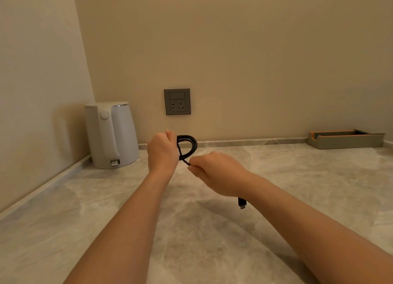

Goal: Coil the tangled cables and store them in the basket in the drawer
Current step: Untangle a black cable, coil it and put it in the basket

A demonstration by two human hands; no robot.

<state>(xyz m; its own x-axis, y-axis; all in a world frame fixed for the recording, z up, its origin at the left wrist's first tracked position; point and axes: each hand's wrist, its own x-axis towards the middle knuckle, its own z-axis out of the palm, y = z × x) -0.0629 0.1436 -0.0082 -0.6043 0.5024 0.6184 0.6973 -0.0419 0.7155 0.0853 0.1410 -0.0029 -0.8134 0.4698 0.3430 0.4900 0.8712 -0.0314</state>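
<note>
Marble tabletop (106,220) crossed by bare forearms. Black cable (192,144) loop gripped in curled left hand (162,151) above mid tabletop. Strand pinched by right hand (217,171) — plug (242,203) hung below wrist.

We see through one wide-angle camera worn on the head, looking forward and slightly down. It sits close over the pale grey marbled stone counter (319,177), which fills the lower half of our view, and faces the plain beige back wall (255,50) beyond.
</note>
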